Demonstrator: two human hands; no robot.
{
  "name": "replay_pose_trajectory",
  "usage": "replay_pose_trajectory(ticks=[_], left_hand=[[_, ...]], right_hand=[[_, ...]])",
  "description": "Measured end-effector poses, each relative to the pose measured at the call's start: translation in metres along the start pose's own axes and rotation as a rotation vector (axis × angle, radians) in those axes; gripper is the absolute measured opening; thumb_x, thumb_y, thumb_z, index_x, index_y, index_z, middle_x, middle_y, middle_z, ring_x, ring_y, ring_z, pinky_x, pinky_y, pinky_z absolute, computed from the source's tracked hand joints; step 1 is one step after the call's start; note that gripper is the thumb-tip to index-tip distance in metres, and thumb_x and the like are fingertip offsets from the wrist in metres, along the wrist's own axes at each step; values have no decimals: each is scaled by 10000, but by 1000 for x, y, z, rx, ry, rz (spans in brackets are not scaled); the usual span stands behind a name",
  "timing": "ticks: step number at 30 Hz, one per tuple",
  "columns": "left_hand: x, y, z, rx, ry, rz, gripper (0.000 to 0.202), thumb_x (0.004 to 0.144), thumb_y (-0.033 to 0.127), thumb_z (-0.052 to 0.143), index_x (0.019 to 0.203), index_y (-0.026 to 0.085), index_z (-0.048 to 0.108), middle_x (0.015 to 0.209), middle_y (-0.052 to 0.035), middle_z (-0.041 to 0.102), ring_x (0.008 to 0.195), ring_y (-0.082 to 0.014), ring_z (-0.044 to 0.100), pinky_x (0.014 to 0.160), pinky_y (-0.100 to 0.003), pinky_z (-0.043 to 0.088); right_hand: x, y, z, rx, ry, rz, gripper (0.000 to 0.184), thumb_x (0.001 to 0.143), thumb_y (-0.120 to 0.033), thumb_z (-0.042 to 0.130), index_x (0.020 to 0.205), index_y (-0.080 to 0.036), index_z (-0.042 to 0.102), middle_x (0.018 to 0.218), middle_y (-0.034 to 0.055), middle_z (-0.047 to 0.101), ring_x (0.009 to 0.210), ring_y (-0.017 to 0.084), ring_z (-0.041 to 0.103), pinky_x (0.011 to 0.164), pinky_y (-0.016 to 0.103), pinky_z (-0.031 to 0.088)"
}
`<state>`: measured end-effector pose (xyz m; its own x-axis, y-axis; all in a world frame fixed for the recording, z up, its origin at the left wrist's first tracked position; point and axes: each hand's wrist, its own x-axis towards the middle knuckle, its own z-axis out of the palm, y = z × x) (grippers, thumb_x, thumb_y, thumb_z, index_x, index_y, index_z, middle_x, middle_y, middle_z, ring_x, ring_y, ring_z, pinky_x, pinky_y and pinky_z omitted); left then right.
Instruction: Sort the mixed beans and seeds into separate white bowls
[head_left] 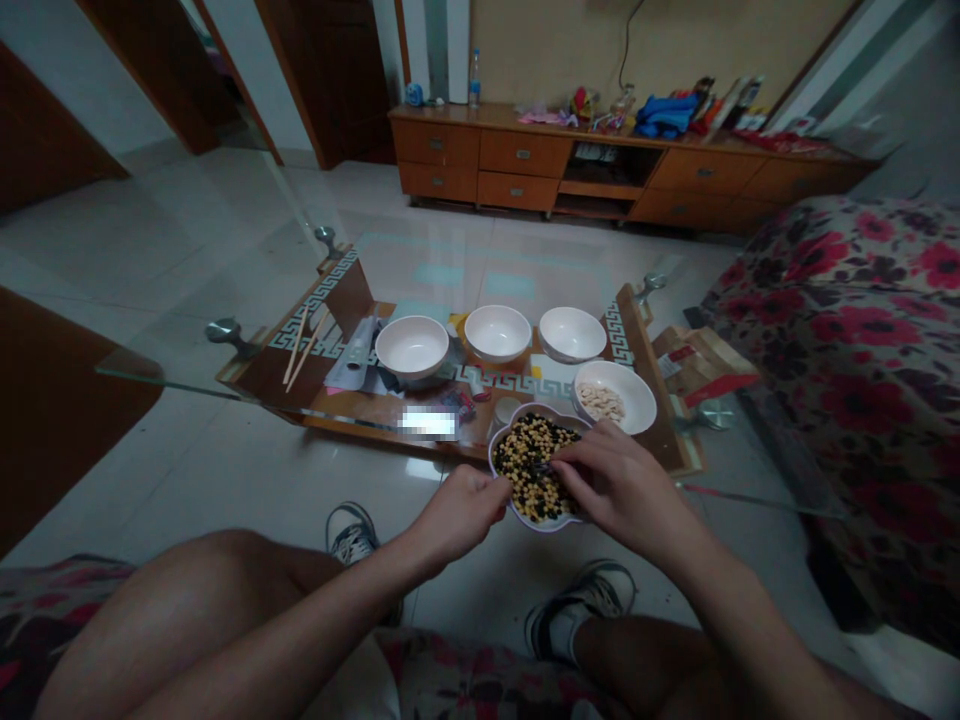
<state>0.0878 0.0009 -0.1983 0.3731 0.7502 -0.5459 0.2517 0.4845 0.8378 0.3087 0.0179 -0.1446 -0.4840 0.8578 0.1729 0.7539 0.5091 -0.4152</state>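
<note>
My left hand [466, 508] is closed on the left rim of a scalloped white bowl [556, 526], held at the near edge of the glass table. Mixed black and yellow beans [529, 450] fill this bowl. Over its right side, my right hand [622, 485] has thumb and fingers pinched together at the beans; what sits between the fingertips is too small to tell. Just beyond that hand stands a round white bowl [639, 395] with flat pale seeds or pieces [600, 402] in it.
Three more white bowls, left [412, 350], middle [497, 335] and right [572, 335], stand across the glass table [187, 330]. Chopsticks [306, 350] lie at the left. Papers [356, 360] show near them. A brown paper bag [701, 362] is at the right, before a flowered sofa [847, 300].
</note>
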Motion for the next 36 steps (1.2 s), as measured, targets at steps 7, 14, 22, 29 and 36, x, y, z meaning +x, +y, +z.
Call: replay_pose_trajectory(ticks=[7, 14, 22, 29, 36], left_hand=[[-1, 0, -2, 17, 4, 12, 411, 833, 444, 422, 495, 218, 360, 431, 71, 285, 396, -65, 209, 413, -238, 132], [-1, 0, 0, -8, 0, 2, 401, 832, 455, 423, 511, 219, 376, 437, 74, 296, 399, -67, 207, 415, -239, 128], [-1, 0, -1, 37, 13, 9, 442, 842, 481, 423, 493, 212, 382, 429, 68, 306, 394, -65, 232, 420, -233, 154], [1, -3, 1, 23, 14, 22, 442, 848, 503, 422, 516, 212, 394, 440, 74, 309, 401, -65, 221, 428, -237, 146], [-1, -2, 2, 43, 12, 11, 434, 845, 469, 422, 497, 212, 385, 433, 72, 303, 402, -67, 223, 441, -239, 154]], right_hand=[[-3, 11, -12, -99, 103, 84, 165, 904, -282, 567, 817, -200, 680, 720, 52, 654, 771, 213, 543, 689, 341, 436], [2, -3, 12, 40, 36, -36, 192, 955, -281, 524, 976, -215, 703, 867, 57, 698, 858, 204, 568, 795, 361, 458], [-3, 15, -10, -190, 128, 95, 192, 893, -307, 573, 782, -199, 687, 723, 66, 652, 812, 235, 530, 730, 369, 455], [3, -9, 11, 50, -9, -8, 185, 927, -269, 540, 838, -215, 693, 792, 46, 672, 832, 196, 563, 753, 338, 460], [1, 10, 3, -158, 139, 103, 202, 936, -299, 541, 898, -192, 709, 821, 74, 702, 856, 232, 556, 761, 370, 461]])
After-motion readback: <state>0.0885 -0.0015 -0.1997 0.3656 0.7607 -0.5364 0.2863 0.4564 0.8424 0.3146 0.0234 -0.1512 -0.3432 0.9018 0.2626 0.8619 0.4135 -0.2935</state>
